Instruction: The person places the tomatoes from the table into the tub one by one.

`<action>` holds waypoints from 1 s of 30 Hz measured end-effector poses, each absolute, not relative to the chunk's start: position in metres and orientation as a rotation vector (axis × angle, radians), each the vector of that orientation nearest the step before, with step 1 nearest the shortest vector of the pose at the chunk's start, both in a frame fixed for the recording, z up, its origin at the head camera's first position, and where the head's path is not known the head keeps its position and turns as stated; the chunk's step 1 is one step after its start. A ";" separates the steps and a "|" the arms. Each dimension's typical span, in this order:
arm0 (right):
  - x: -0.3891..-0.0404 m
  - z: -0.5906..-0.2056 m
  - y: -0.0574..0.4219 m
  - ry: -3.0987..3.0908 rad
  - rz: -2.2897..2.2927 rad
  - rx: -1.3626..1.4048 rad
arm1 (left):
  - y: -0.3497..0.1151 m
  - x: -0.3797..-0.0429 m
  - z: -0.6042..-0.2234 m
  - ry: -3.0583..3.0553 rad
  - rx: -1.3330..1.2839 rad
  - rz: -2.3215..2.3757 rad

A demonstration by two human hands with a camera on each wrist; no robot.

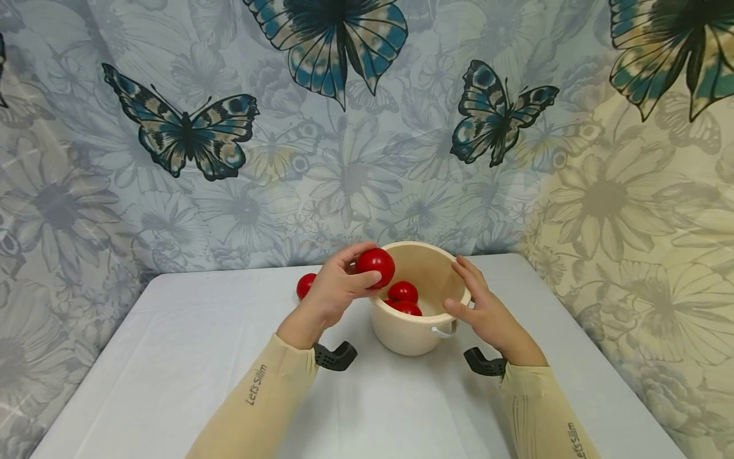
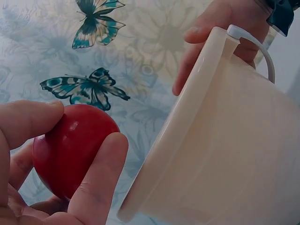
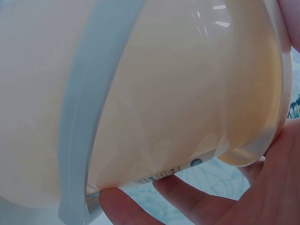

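My left hand (image 1: 335, 290) pinches a smooth, glossy red tomato (image 1: 375, 268) between thumb and fingers, at the left rim of a cream plastic bucket (image 1: 407, 338). In the left wrist view the tomato (image 2: 75, 145) is apart from the bucket's rim (image 2: 173, 122). Several tomatoes (image 1: 403, 292) lie inside, partly hidden by the front wall. On the bucket's right side, my right hand (image 1: 487, 317) holds the rim, its thumb reaching over the edge. In the right wrist view its fingers (image 3: 187, 199) touch the outer wall, close to the grey handle (image 3: 89, 108).
Another tomato (image 1: 306, 286) lies on the white-covered table (image 1: 189, 357), left of the bucket and partly behind my left hand. A wall with butterfly and flower patterns (image 1: 355, 172) stands right behind the table's far edge. Black wrist mounts (image 1: 337, 357) stick out below both hands.
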State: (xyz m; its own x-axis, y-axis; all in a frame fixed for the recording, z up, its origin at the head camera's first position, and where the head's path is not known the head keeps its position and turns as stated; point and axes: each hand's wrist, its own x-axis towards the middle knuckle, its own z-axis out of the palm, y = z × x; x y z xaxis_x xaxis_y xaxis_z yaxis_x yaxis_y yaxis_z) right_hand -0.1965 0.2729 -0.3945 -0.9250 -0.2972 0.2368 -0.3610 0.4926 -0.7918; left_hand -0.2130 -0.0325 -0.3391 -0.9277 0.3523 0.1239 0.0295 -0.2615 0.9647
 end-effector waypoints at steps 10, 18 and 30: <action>-0.197 -0.395 0.273 -2.659 1.434 0.579 | -0.020 -0.209 -0.339 1.770 0.545 2.209; -0.197 -0.395 0.273 -2.658 1.440 0.580 | -0.012 -0.206 -0.338 1.785 0.566 2.153; -0.196 -0.394 0.272 -2.661 1.444 0.577 | -0.005 -0.204 -0.338 1.806 0.602 2.093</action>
